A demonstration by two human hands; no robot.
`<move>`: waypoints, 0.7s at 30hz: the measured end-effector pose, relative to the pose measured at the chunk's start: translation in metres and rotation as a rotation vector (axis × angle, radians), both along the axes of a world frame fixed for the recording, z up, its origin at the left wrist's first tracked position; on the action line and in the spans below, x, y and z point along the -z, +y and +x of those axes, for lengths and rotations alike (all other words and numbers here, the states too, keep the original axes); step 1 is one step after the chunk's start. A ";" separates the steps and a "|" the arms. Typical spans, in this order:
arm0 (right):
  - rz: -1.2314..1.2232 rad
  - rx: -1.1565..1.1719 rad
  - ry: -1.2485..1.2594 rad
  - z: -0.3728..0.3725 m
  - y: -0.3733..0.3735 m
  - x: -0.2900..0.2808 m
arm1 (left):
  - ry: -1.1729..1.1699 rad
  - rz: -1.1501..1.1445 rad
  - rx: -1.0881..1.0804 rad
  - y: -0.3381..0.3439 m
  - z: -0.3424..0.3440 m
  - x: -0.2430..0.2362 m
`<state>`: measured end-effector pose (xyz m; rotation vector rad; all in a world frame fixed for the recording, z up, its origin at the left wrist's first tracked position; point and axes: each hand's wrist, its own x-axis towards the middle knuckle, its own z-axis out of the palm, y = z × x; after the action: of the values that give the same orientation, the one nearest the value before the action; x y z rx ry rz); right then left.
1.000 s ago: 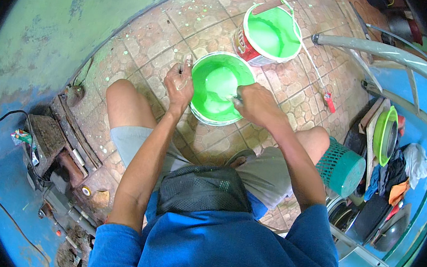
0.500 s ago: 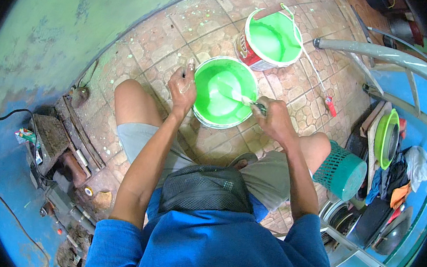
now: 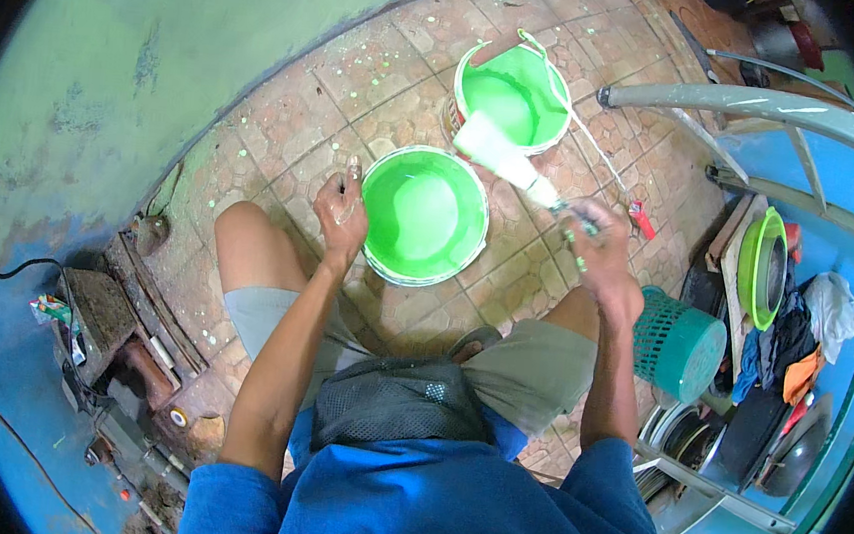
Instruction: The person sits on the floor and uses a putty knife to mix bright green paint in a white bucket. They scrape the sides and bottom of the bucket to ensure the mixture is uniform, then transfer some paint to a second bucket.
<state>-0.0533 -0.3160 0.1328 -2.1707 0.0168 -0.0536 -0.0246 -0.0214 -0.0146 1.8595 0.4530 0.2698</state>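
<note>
A bucket point(image 3: 367, 247) with a white rim stands on the tiles between my knees, holding bright green paint. My left hand point(image 3: 342, 215) grips its left rim with the fingers curled. To the right of the bucket, my right hand point(image 3: 599, 242) is closed round the dark handle of a paintbrush point(image 3: 496, 150). The brush is raised, its wide end coated in pale green and pointing up-left over the gap between the two buckets. Green smears show on my right fingers. Farther off, a second bucket point(image 3: 454, 119) also holds green paint, its handle hanging down its right side.
A small red object point(image 3: 641, 220) lies on the floor at right. A grey metal frame point(image 3: 751, 104), a green perforated basket point(image 3: 693, 350) and a lime basin point(image 3: 764, 268) stand along the right. Left, by the wall, are a motor-like machine, pipes point(image 3: 144, 446) and cables.
My right hand has lifted the paintbrush out of the near bucket and swung it up and to the right. My left hand stays on the rim. The whole view has shifted slightly.
</note>
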 end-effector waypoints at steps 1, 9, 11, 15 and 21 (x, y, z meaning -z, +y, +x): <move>-0.102 0.010 0.008 0.009 -0.002 -0.007 | 0.010 -0.038 -0.012 -0.001 -0.001 -0.003; -0.769 -0.239 0.207 0.150 0.025 0.023 | 0.059 -0.015 -0.002 -0.001 0.001 -0.009; -0.841 -0.325 0.212 0.176 0.027 0.058 | 0.054 -0.026 -0.006 -0.002 0.001 -0.007; -0.829 -0.312 0.205 0.186 0.033 0.079 | 0.046 -0.046 -0.010 -0.004 -0.001 -0.009; -0.786 -0.356 0.108 0.179 0.031 0.082 | 0.020 -0.024 0.002 0.002 0.000 0.002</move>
<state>0.1254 -0.2847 0.0511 -2.9199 -0.3870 0.3105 -0.0249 -0.0196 -0.0166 1.8406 0.4655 0.2436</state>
